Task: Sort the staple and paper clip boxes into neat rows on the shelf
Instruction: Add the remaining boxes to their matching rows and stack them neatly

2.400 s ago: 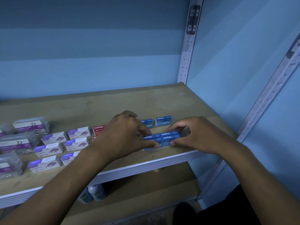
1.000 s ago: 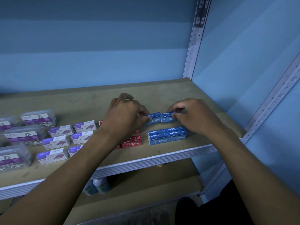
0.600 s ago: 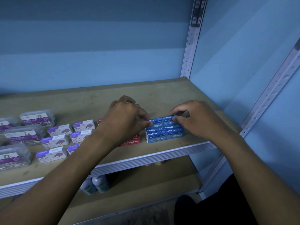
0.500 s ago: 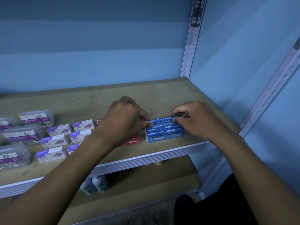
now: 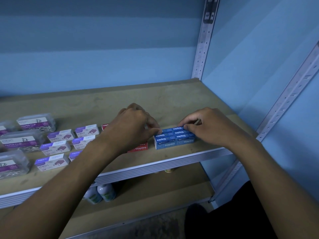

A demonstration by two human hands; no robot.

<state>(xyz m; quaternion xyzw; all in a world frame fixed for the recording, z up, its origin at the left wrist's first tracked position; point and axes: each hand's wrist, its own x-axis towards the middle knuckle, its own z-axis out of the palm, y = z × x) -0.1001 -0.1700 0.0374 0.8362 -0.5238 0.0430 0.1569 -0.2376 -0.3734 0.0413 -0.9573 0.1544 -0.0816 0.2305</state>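
Several blue staple boxes point(image 5: 174, 137) sit packed in a tight block near the front right of the wooden shelf point(image 5: 96, 104). My left hand point(image 5: 133, 128) pinches the block's back left box with thumb and fingers. My right hand point(image 5: 208, 126) pinches the back right box at its far end. Red staple boxes point(image 5: 139, 147) lie just left of the blue block, mostly hidden under my left hand. Purple-and-white staple boxes point(image 5: 57, 147) stand in rows further left. Clear paper clip boxes point(image 5: 37, 124) line the far left.
A perforated metal upright point(image 5: 203, 47) stands at the back right corner and another upright point(image 5: 286, 95) slants along the right. Blue walls close the back and right. Two white bottles point(image 5: 101, 193) stand on the lower shelf below.
Both hands took the two blue boxes from behind and drew them forward against the back of the blue block. Since half a second ago, almost nothing has moved.
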